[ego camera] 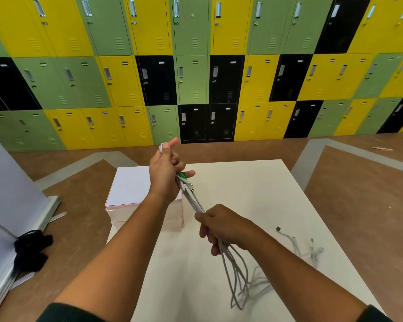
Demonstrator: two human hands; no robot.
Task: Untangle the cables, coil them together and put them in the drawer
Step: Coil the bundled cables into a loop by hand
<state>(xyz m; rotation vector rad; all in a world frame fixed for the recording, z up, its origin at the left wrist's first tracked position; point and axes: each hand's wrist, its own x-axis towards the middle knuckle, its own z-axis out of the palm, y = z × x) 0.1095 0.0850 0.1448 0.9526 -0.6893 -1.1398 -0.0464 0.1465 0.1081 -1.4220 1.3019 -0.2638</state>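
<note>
**Hands holding a cable bundle taut**

The left hand (pixel 165 174) curls around the top of a bundle of thin white cables (pixel 193 201); the right hand (pixel 222 227) grips it lower. Loops dangle over the white counter (pixel 265 189), where more loose white cables (pixel 310 251) lie.

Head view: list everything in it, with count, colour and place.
held cables: several, white, stretched between both hands above the table
loose cables: a few, white, table's right side
table: one, cream, centre
box: one, white top, pinkish sides, table's far left corner
lockers: many, green, yellow, black, back wall
black cloth: one, floor, left
left hand: grips the held cables' upper end
right hand: grips them lower down
</note>
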